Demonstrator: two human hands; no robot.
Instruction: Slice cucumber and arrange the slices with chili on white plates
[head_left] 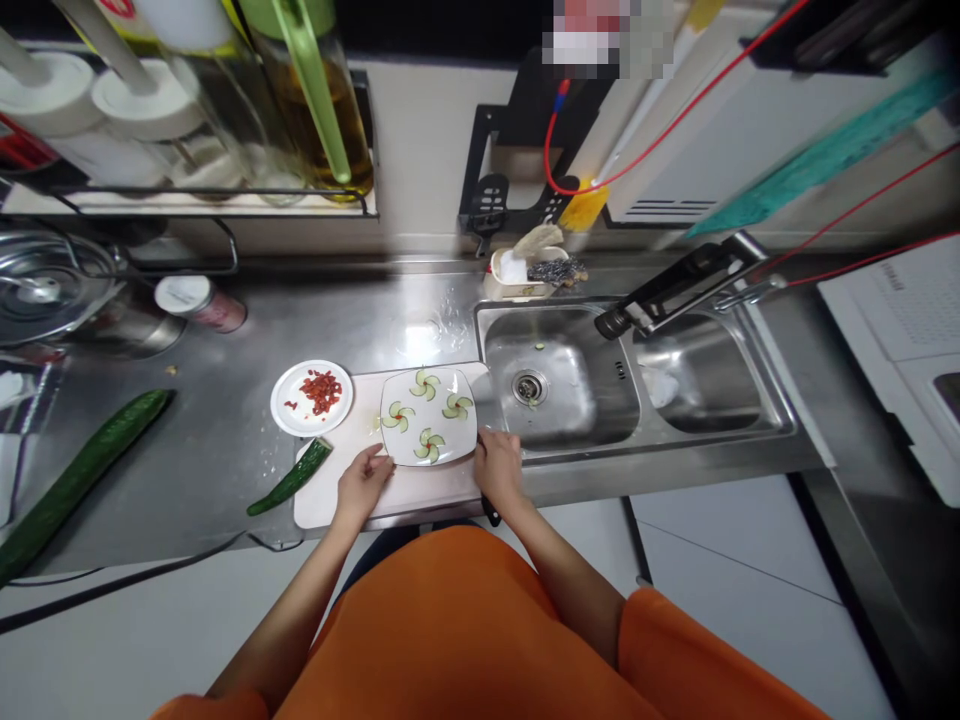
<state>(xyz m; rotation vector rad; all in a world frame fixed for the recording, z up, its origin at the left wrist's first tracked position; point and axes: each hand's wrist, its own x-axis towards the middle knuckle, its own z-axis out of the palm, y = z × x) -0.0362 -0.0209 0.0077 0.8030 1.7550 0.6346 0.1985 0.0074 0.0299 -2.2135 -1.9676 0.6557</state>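
Observation:
A white square plate [429,413] sits over the cutting board [322,505], with several pinwheels of cucumber slices on it, each with a red bit at its centre. My left hand [364,486] holds the plate's lower left edge, its fingertips at the rim. At the right edge, my right hand [499,466] grips the same plate with curled fingers; its fingertips are partly hidden. Left of the plate, a round white plate [282,400] bears chopped red pieces [321,392]. A cut piece of cucumber [291,480] lies across the board's left edge. Below my right hand a dark handle [490,512] shows.
A double sink [637,420] with a black faucet [652,300] is to the right. A whole cucumber [82,470], a lidded pot [135,315] and a small canister [201,303] stand or lie left. Bottles and jars fill the rack [300,207] above. A brush holder [517,285] stands behind the sink.

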